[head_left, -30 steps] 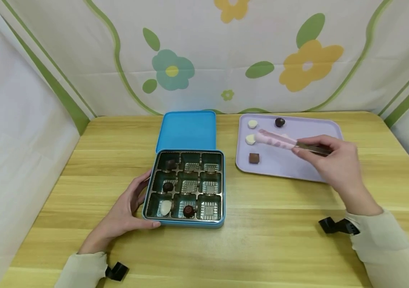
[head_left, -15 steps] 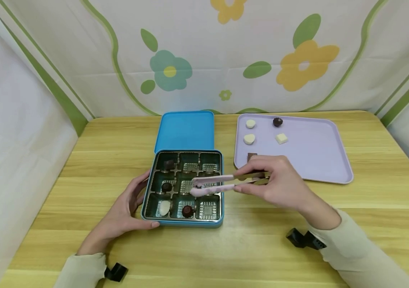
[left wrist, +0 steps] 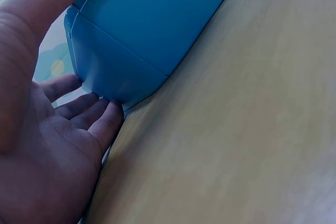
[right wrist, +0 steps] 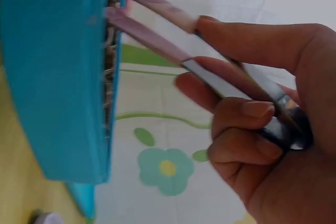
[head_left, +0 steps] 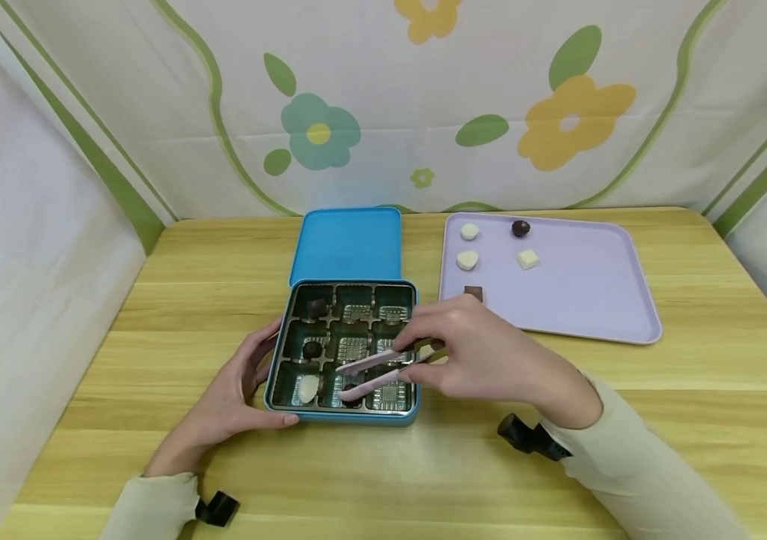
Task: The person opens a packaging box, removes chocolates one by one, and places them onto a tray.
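Observation:
My left hand (head_left: 224, 401) holds the near left corner of a blue tin (head_left: 356, 421), thumb along its front and fingers against its left side, as the left wrist view also shows. My right hand (head_left: 484, 352) grips tongs with pink tips (head_left: 373, 383). Their arms stand apart, tips down over the front middle compartment, where a dark round chocolate (head_left: 352, 401) is partly hidden by the lower arm. A white chocolate (head_left: 308, 388) lies in the front left compartment. Behind it sit a small dark round chocolate (head_left: 312, 349) and a dark square one (head_left: 316, 308).
The tin's blue lid (head_left: 347, 244) lies behind it. A lilac tray (head_left: 599, 300) to the right bears two white rounded chocolates (head_left: 467, 260), a white square one (head_left: 528, 259), a dark round one (head_left: 521, 228) and a brown square one (head_left: 474, 292). A flowered curtain hangs behind.
My right hand has carried the tongs left from over the tray to the tin, then lowered them toward the front middle compartment. My left hand stays on the tin.

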Demonstrator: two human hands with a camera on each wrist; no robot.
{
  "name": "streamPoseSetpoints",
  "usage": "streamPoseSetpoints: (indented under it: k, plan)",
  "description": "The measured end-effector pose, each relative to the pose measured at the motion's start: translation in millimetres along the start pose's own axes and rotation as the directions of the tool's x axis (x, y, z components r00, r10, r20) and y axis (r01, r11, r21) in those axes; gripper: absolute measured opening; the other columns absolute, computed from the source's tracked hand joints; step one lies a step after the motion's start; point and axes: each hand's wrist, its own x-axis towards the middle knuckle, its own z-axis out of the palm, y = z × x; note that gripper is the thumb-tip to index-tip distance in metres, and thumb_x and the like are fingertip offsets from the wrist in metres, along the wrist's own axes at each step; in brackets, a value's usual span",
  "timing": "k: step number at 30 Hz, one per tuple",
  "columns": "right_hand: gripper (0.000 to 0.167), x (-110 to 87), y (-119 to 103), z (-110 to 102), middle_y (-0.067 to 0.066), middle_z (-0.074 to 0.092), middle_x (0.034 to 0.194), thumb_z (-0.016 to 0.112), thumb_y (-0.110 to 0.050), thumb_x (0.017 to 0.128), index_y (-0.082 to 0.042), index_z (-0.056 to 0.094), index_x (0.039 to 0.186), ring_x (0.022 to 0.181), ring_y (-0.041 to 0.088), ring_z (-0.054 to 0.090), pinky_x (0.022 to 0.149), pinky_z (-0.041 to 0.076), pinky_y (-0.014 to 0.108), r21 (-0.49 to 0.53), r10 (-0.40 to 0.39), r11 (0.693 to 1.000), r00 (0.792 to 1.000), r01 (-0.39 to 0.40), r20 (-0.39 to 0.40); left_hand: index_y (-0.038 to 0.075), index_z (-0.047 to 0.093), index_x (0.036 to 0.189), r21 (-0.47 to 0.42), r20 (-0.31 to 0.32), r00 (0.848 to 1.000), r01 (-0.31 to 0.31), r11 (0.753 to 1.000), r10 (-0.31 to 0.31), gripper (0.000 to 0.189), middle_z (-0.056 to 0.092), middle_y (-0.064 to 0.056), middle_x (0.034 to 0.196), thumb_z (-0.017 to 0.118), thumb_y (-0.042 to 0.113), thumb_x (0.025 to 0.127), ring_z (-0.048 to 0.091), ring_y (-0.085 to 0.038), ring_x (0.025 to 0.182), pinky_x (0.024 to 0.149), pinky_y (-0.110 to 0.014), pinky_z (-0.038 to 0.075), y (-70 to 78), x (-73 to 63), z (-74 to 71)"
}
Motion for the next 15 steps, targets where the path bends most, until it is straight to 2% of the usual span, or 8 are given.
streamPoseSetpoints:
  k: [4, 8, 10, 15]
  plan:
    - [0.015, 21.4, -15.8, -0.3, -0.004, 0.076, 0.097, 0.085, -0.011, 0.088, -0.013, 0.084, 0.103, 0.076, 0.006, 0.060, 0.066, 0.051, 0.021, -0.109, 0.020, 0.994, 0.992, -0.006, 0.128, 0.020, 0.023, 0.172, -0.003, -0.002, 1.000, -0.003, 1.000, 0.003, 0.128, 0.024, -0.010, 0.179, 0.095, -0.008, 0.070, 0.035, 0.003, 0.156, 0.118, -0.008, 0.034, 0.1, 0.0, 1.0]
    - [0.013, 36.6, -16.8, 3.5, -0.001, 0.077, 0.098, 0.081, -0.005, 0.088, -0.011, 0.084, 0.100, 0.080, 0.011, 0.066, 0.070, 0.054, 0.022, -0.107, -0.002, 0.994, 0.978, 0.025, 0.207, 0.017, 0.023, 0.172, -0.008, 0.005, 1.000, -0.017, 1.000, 0.017, 0.126, 0.024, -0.014, 0.178, 0.094, -0.009, 0.071, 0.034, 0.004, 0.155, 0.119, -0.008, 0.034, -2.1, -0.1, 3.7]
    - [0.012, 36.7, -10.7, 2.4, -0.003, 0.077, 0.096, 0.082, -0.005, 0.088, -0.012, 0.084, 0.097, 0.080, 0.011, 0.066, 0.070, 0.054, 0.023, -0.066, -0.010, 0.998, 0.982, 0.023, 0.190, 0.016, 0.023, 0.172, -0.010, 0.006, 1.000, -0.026, 1.000, 0.026, 0.126, 0.023, -0.015, 0.178, 0.094, -0.009, 0.071, 0.035, 0.004, 0.155, 0.118, -0.009, 0.035, -2.8, -0.1, 4.1]
    - [0.013, 25.8, 10.3, -6.4, -0.007, 0.078, 0.090, 0.088, -0.006, 0.084, -0.015, 0.085, 0.093, 0.077, 0.004, 0.064, 0.068, 0.055, 0.028, 0.052, -0.018, 0.999, 0.999, 0.016, 0.050, 0.016, 0.024, 0.172, -0.002, -0.003, 1.000, -0.028, 1.000, 0.027, 0.127, 0.025, -0.014, 0.178, 0.095, -0.009, 0.069, 0.037, 0.001, 0.154, 0.118, -0.008, 0.035, -1.3, -0.1, 0.2]
